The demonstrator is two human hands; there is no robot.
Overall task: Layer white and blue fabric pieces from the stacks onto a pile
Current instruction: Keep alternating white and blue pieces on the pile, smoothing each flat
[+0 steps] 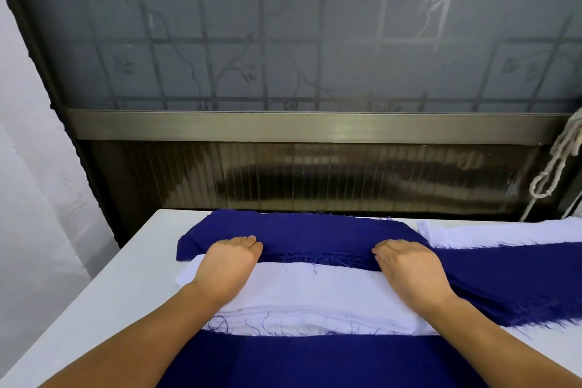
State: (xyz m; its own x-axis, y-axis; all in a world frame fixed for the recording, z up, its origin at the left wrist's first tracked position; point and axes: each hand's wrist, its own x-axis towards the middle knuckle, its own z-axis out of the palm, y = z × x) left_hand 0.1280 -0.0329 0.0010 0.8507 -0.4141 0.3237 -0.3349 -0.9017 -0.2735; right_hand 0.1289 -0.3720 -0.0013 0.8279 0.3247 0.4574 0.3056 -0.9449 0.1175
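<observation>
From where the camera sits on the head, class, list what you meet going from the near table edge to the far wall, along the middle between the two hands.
Near blue fabric → white fabric piece → far blue fabric piece → dark ribbed panel → metal rail → patterned frosted glass.

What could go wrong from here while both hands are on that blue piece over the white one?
The left hand and right hand press flat on the blue piece, so pushing could drag the white piece beneath askew. Loose blue threads along the frayed edge may shed onto the white. The blue stack overlaps nearby and might shift.
</observation>
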